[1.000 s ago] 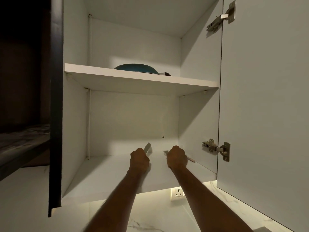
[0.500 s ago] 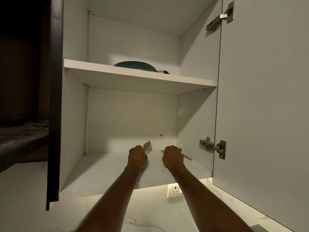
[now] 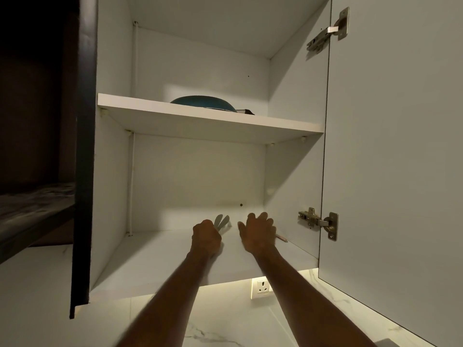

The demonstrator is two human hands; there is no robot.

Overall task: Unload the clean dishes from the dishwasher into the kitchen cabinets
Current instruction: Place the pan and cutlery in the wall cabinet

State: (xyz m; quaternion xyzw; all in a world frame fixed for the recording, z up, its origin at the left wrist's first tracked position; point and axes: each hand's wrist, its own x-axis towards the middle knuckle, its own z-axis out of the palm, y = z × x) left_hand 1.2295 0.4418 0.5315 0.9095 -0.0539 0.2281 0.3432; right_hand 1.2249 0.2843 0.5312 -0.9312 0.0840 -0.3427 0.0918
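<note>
Fingers of my left hand (image 3: 206,235) curl round cutlery (image 3: 222,222), tips pointing away over the bottom shelf (image 3: 160,261); right hand (image 3: 258,234) spread, utensil handle (image 3: 281,238) poking out just right.

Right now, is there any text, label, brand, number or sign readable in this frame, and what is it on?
None can be read.
The hinges on the open cabinet door: any stamped marking is too small to tell.
The wall socket below the cabinet: no legible marking.
The blue pan on the upper shelf, the utensils in the left hand and the one under the right hand: no print visible.
</note>
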